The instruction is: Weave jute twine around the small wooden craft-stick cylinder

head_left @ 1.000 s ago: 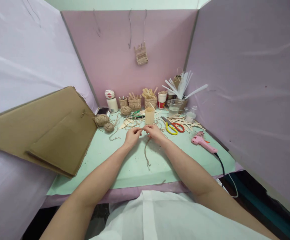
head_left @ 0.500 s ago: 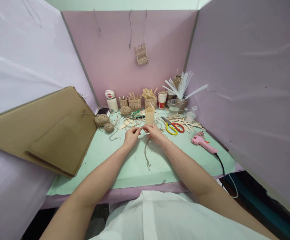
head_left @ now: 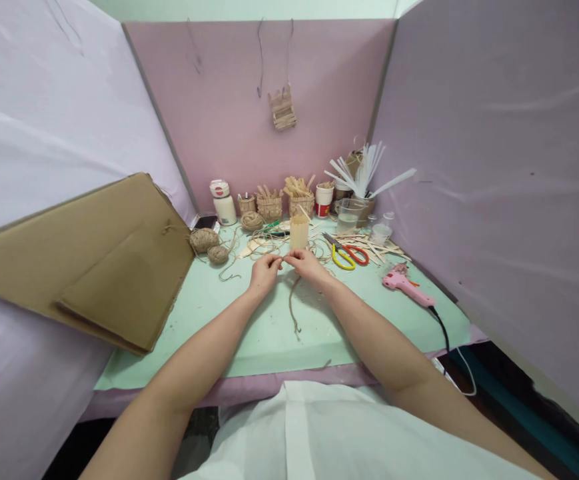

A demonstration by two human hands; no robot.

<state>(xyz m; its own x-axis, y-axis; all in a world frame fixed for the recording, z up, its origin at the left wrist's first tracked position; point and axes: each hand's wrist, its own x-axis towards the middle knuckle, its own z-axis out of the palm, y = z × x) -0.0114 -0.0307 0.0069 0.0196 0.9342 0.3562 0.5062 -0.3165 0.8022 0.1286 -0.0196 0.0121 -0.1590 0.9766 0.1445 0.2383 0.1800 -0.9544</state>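
My left hand (head_left: pixel 264 273) and my right hand (head_left: pixel 307 265) meet over the middle of the table, fingertips almost touching. Both are closed in a pinch on a length of brown twine (head_left: pixel 292 311), mostly covered by the fingers; its loose tail trails toward me from beneath my right hand. Just behind them stands a small upright holder of pale wooden sticks (head_left: pixel 299 232). Loose twine lies tangled behind my left hand. To the right of my right hand rest scissors (head_left: pixel 344 255) with one yellow and one red handle.
Twine balls (head_left: pixel 204 240) sit at left beside a big cardboard sheet (head_left: pixel 119 267). A pink glue gun (head_left: pixel 408 289) with a black cord lies at right. Stick-filled baskets (head_left: pixel 270 208), a white bottle (head_left: pixel 224 205) and a clear plastic cup (head_left: pixel 348 218) line the back.
My fingertips have shifted slightly, with the right fingers drawing closer together at the twine. The objects on the table stay where they were.
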